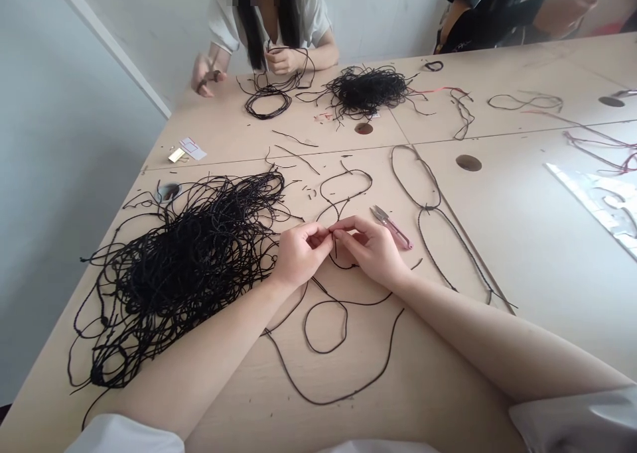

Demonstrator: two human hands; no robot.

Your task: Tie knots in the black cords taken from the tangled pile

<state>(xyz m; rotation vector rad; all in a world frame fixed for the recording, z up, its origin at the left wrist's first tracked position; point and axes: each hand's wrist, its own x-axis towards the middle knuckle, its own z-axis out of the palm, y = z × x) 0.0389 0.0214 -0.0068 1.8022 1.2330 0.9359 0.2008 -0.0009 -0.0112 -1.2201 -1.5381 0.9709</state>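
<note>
My left hand (304, 251) and my right hand (365, 246) meet fingertip to fingertip over the table. Both are closed in a pinch on a thin black cord (345, 181), which loops out beyond my fingers and trails back toward me. The exact spot where the fingers grip is mostly covered. Curved lengths of black cord (326, 352) lie below my wrists. Thread snips (393, 229) with a pink handle rest just past my right hand. A large tangled heap of black cords (189, 260) lies to the left of my left hand.
A joined pair of cord loops (423, 207) lies right of the snips. Across the table, a person's hand (284, 60) holds cord near another black heap (368, 89). Table holes (468, 163) and a clear plastic sheet (597, 204) are at right. Another person sits back right.
</note>
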